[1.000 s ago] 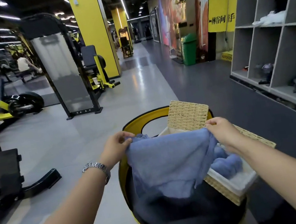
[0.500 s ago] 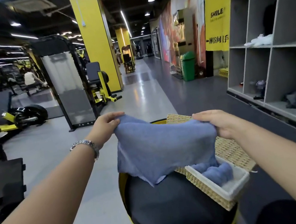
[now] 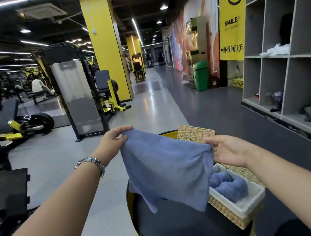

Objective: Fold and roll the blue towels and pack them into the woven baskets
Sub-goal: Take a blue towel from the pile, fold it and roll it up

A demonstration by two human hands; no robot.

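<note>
Blue towel [image 3: 166, 169] hung spread above the round black stool [image 3: 181, 234], left hand [image 3: 113, 139] and right hand [image 3: 227, 150] each pinching a top corner. Woven basket [image 3: 240, 209] on the stool held apparently two rolled towels [image 3: 229, 186].

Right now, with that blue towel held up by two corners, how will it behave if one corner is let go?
Probably floppy: the blue towel sags between the left hand and right hand, its lower edge drooping. It looks light, held by pinches alone. Released, it would likely drape onto the black stool top.
</note>
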